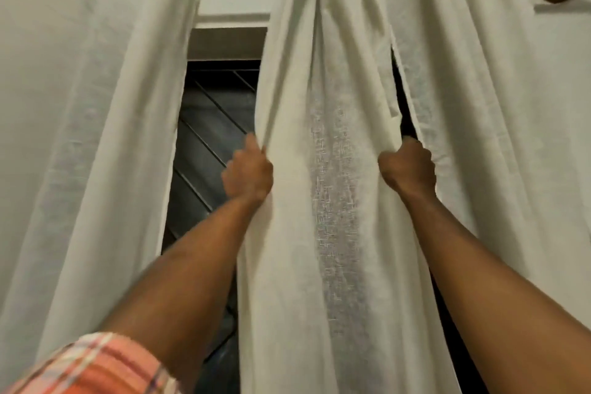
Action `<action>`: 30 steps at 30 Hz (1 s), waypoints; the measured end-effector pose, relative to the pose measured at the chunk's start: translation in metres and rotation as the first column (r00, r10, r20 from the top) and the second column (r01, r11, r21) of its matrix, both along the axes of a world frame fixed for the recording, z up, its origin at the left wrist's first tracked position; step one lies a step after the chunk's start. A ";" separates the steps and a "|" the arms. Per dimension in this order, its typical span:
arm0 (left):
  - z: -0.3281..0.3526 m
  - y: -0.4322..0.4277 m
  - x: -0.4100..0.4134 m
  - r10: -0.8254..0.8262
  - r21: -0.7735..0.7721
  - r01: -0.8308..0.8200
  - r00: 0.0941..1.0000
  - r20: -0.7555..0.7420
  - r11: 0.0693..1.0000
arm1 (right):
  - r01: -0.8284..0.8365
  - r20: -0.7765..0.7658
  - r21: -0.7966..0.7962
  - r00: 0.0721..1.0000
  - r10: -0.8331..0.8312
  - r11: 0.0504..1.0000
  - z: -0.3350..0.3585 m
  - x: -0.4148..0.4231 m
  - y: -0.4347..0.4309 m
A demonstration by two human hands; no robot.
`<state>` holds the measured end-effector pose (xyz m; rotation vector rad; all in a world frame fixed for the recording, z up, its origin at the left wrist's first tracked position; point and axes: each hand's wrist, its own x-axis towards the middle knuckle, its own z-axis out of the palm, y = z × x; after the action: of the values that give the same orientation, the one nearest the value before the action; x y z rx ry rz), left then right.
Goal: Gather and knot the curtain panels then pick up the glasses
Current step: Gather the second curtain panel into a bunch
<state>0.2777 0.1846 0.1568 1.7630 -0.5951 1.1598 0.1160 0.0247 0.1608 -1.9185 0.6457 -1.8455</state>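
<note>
One plaid sleeve (96, 368), on the left side: orange-pink ground, white bands, thin dark lines; cloth ends near the elbow. Below it the left forearm (192, 269) is bare. The right forearm (486, 262) is bare to the frame edge. Also bare: left hand (248, 174), right hand (407, 166).

Wide gap left of middle panel (326, 169), window grille (211, 125) behind; narrow slit (400, 93) at right.

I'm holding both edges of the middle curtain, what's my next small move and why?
Probably draw the left hand and right hand together: each grips one edge of the middle curtain, which hangs spread between them, not yet gathered for knotting.
</note>
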 end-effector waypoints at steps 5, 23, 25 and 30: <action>0.010 0.061 0.051 -0.029 0.023 0.029 1.000 -0.003 0.999 | -0.067 -0.102 -0.150 0.993 0.052 0.986 0.030 0.040 0.046; -0.005 0.182 0.090 -0.261 0.026 0.261 0.965 -0.016 0.965 | -0.265 -0.390 -0.338 0.913 0.122 0.903 0.031 0.172 0.197; -0.006 0.165 0.081 -0.193 0.050 0.190 0.980 0.050 0.980 | -0.292 -0.333 -0.275 0.923 0.194 0.916 0.013 0.160 0.172; 0.000 0.122 0.040 -0.015 0.020 0.007 0.908 0.418 1.000 | -0.292 0.040 -0.234 0.950 0.309 0.927 -0.014 0.148 0.147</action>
<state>0.3178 0.3063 0.1565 1.5263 -0.8682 1.5444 0.2638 0.1721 0.1463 -1.9444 0.1075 -1.8426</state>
